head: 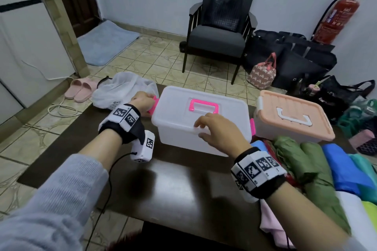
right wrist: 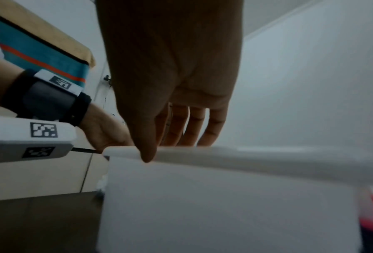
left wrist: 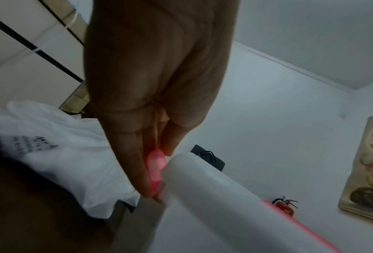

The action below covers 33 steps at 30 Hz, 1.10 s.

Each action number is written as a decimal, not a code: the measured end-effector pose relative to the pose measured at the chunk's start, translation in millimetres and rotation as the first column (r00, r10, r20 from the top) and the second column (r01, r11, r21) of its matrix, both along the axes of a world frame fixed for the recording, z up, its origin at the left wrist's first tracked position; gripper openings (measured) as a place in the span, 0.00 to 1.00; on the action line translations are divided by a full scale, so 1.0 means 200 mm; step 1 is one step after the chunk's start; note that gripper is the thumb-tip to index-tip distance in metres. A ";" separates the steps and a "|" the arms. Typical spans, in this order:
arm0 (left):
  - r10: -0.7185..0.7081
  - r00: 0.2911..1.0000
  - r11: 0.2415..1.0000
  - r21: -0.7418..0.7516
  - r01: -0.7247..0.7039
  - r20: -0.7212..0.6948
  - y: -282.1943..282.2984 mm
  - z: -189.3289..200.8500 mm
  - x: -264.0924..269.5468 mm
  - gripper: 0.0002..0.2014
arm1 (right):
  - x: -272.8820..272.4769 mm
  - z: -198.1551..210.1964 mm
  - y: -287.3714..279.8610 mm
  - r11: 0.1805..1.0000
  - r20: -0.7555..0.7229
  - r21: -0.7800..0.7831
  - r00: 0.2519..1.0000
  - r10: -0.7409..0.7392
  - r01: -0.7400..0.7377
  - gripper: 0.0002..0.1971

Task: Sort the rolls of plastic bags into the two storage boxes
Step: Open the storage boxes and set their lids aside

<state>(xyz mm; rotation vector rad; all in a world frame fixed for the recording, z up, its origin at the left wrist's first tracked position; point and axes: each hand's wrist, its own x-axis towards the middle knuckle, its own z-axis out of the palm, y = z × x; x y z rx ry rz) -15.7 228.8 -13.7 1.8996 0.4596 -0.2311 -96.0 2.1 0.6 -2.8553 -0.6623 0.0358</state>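
Observation:
A white translucent storage box [head: 183,134] with a pink handle [head: 204,106] stands mid-table, lid on. My left hand [head: 148,101] pinches its left pink latch [head: 154,106]; in the left wrist view the thumb and fingers [left wrist: 135,167] hold that latch [left wrist: 154,181]. My right hand [head: 201,129] grips the lid's front rim, the fingers on top and the thumb in front, as the right wrist view shows [right wrist: 168,150]. A second box with a peach lid [head: 291,116] stands shut to the right. Rolls of plastic bags [head: 306,161] in green, blue, teal, white and pink lie at the table's right.
A crumpled white plastic bag [head: 120,89] lies at the table's far left corner. Beyond the dark table [head: 163,185] stand a grey chair [head: 220,26], several bags on the floor [head: 289,57] and a red fire extinguisher [head: 336,18]. Pink slippers [head: 80,87] lie left.

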 end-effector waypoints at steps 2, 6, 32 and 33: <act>-0.022 0.999 0.995 -0.096 0.017 -0.047 0.02 -0.02 -0.03 0.15 | 0.01 0.04 0.01 0.999 -0.070 0.047 0.997 0.009 -0.006 0.15; -0.047 0.992 0.978 -0.209 0.021 -0.120 0.07 -0.05 -0.07 0.20 | 0.03 0.13 0.02 0.995 -0.103 0.085 0.993 0.050 -0.041 0.17; -0.219 0.975 0.791 0.589 0.166 0.019 0.27 -0.10 0.12 0.21 | 0.55 0.49 0.01 0.981 0.171 0.162 0.976 -0.132 0.105 0.13; -0.220 0.975 0.785 0.596 0.169 0.014 0.28 -0.11 0.16 0.21 | 0.61 0.49 0.02 0.979 0.170 0.171 0.976 -0.139 0.110 0.13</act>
